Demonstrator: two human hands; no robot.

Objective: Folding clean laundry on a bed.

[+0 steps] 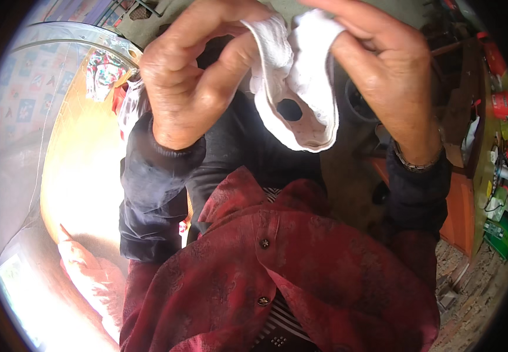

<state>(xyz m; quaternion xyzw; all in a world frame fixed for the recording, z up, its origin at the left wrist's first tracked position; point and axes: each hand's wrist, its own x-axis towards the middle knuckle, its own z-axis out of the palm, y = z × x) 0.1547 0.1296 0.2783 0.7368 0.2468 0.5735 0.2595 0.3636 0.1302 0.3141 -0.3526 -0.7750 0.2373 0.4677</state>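
Note:
A white cloth piece (262, 83), open like a small pouch or sock, is stretched between both hands near the top of the view. A round dark gap shows in its inner side. My left hand (188, 70) pinches its left edge between thumb and fingers. On the other side, my right hand (381, 57) grips the right edge, with some fingertips cut off by the frame. The cloth hangs in a loop above dark trousers (245, 136). A band circles my right wrist.
At left, a pale wooden surface (82, 145) carries a patterned cloth (104, 75) beside a translucent plastic bag (133, 101). An orange-brown cabinet (458, 215) stands at right, with bottles, a red container (502, 105) and a green box (500, 235) along that side.

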